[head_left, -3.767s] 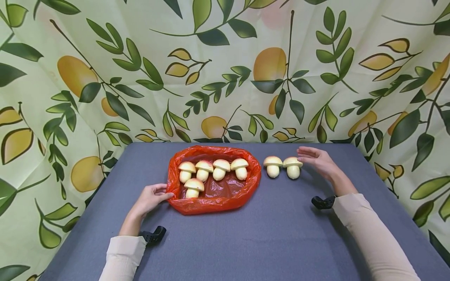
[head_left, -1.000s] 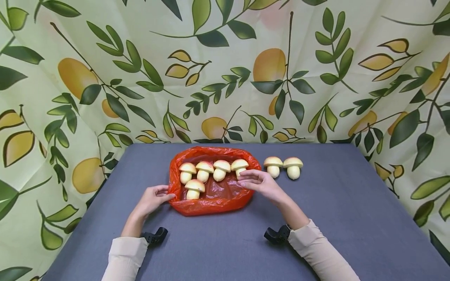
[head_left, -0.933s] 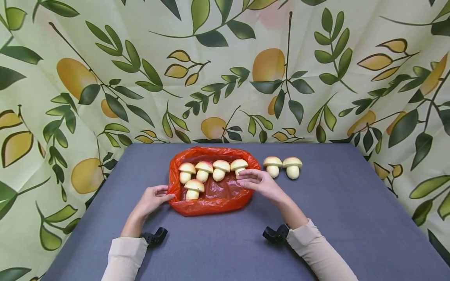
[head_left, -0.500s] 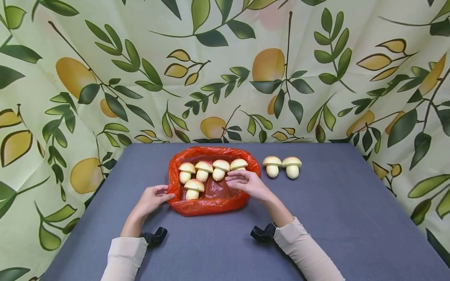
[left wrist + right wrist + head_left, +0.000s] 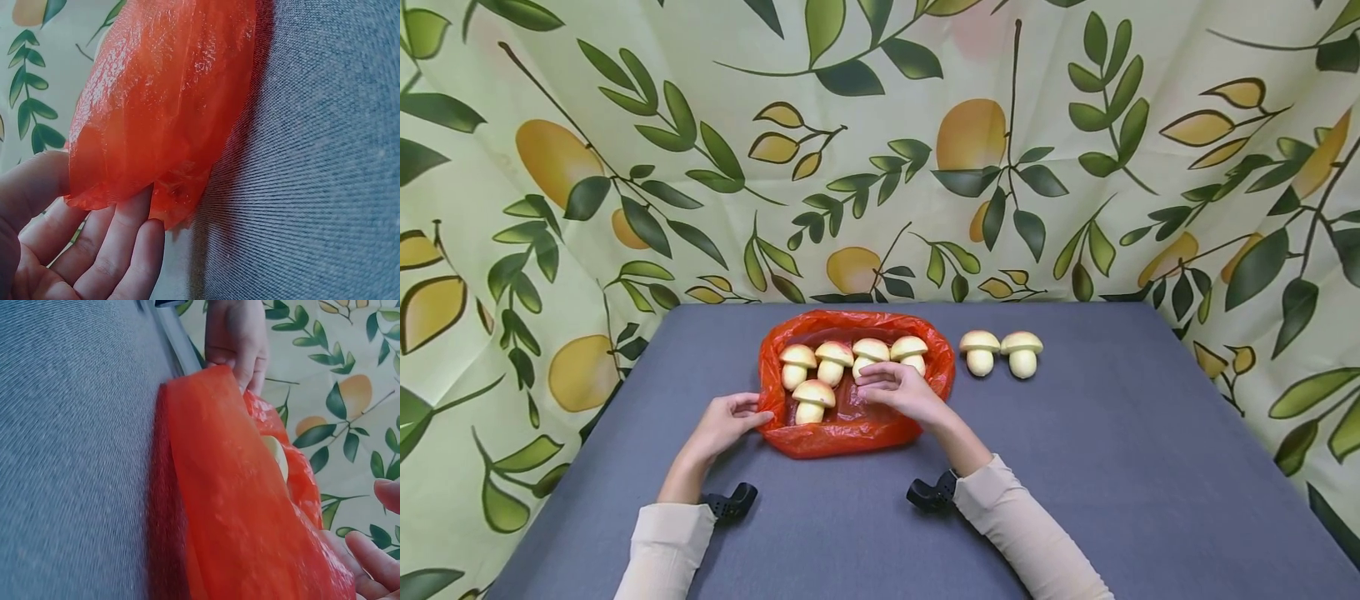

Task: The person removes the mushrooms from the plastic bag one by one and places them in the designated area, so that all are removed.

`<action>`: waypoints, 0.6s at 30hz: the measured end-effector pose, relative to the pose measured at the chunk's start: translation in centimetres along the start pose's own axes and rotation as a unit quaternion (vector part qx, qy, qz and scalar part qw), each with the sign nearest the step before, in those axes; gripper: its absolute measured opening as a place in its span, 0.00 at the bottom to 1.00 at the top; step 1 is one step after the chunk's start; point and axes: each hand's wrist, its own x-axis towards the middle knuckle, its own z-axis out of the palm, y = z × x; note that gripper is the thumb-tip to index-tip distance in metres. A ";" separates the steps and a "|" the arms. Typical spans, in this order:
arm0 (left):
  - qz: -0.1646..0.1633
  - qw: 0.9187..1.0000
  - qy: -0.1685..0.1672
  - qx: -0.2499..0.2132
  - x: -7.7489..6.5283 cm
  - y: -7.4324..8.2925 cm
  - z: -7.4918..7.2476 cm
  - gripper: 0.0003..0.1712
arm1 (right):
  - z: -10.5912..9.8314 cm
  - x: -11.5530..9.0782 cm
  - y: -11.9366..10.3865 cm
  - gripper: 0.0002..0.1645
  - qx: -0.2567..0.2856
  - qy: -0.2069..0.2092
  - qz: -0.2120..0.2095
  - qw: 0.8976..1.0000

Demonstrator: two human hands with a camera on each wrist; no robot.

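An open red plastic bag with its rim rolled down lies on the table. Inside stands a back row of several cream toy mushrooms with pinkish caps, and a single mushroom sits in front at the left. My left hand pinches the bag's left rim, thumb on one side and fingers on the other, as the left wrist view shows. Over the bag's middle hovers my right hand, fingers apart and holding nothing. It partly covers the third mushroom in the row; in the right wrist view its fingertips show beside the bag.
Two more mushrooms, one and another, stand side by side on the grey table right of the bag. A leaf-and-fruit patterned cloth hangs behind and at both sides. Each wrist wears a black camera.
My right hand has come left from beside the two outer mushrooms, over the bag's right side, to its middle. The left hand stays at the rim. The mushrooms keep their places.
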 end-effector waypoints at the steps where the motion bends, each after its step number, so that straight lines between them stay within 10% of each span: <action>1: 0.000 1.000 -0.001 0.001 0.0 0.0 0.0 0.25 | 0.2 0.1 0.0 0.28 -0.001 -0.002 -0.003 1.000; 18: 0.005 1.000 -0.003 -0.011 0.1 -0.1 0.2 0.24 | 2.9 2.8 0.2 0.26 -0.054 0.003 0.013 0.998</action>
